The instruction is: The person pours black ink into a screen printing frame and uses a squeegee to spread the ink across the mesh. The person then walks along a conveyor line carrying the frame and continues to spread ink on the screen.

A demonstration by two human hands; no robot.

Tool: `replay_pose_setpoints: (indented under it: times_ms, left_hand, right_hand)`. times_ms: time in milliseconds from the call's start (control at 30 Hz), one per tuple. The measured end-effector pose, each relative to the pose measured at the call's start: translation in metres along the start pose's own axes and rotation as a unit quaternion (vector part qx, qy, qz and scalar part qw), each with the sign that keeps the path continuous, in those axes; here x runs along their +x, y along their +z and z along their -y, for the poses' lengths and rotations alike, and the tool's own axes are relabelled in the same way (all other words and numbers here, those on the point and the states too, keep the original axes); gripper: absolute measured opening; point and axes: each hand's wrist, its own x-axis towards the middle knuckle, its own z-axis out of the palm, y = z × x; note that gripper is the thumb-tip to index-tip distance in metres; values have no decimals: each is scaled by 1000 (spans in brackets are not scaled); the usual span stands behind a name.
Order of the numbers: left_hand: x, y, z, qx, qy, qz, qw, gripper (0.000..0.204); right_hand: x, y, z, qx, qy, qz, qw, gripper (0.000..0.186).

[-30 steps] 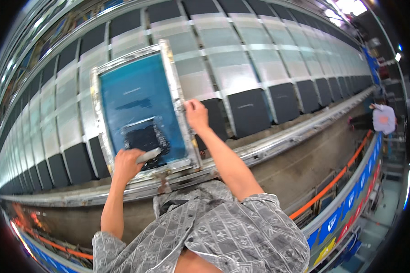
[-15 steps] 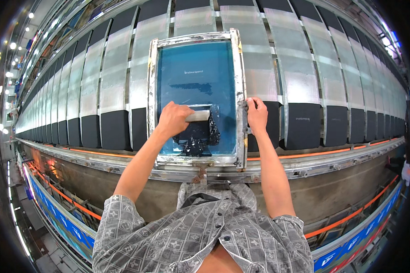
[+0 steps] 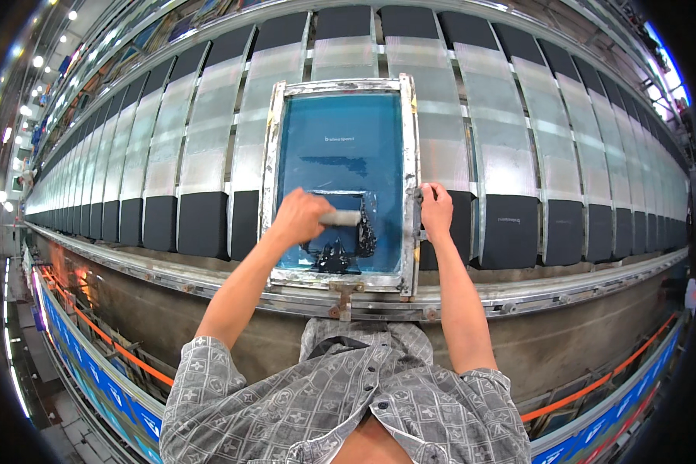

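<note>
A metal-framed screen (image 3: 342, 169) with blue mesh, a small white printed mark and a patch of dark ink (image 3: 331, 259) lies over the platens ahead of me. My left hand (image 3: 301, 218) is closed on a pale squeegee (image 3: 344, 219) held across the ink in the lower half of the screen. My right hand (image 3: 436, 203) pinches the screen's right frame edge beside a small clamp. Dark fabric pieces (image 3: 506, 232) cover the near ends of the platens.
A long row of platens (image 3: 503, 131) curves away on both sides, with black far ends. A metal rail (image 3: 518, 305) runs along the near edge. Behind me are orange bars (image 3: 561, 402) and blue panels (image 3: 127, 394); ceiling lights show at far left.
My view has swung round to face the screen squarely, then shifted slightly. Compared with a second ago, my left hand and squeegee sit higher on the screen. My right hand stays at the frame.
</note>
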Motion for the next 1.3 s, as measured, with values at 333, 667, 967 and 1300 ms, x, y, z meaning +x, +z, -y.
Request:
replay_pose_setpoints:
  times_ms: [333, 667, 967, 1300]
  left_hand:
    - [-92, 52, -52, 19, 1, -148, 989, 53]
    - [-171, 0, 60, -26, -74, -36, 996, 53]
    - [-178, -45, 136, 54, 108, -10, 993, 29]
    - [-80, -24, 120, 50, 316, 32, 947, 26]
  right_hand:
    - [-8, -8, 38, -7, 36, -3, 999, 26]
    - [-60, 132, 38, 60, -24, 7, 998, 25]
    - [-83, 171, 63, -40, -57, -24, 997, 29]
    - [-79, 178, 57, -74, -46, -34, 996, 28]
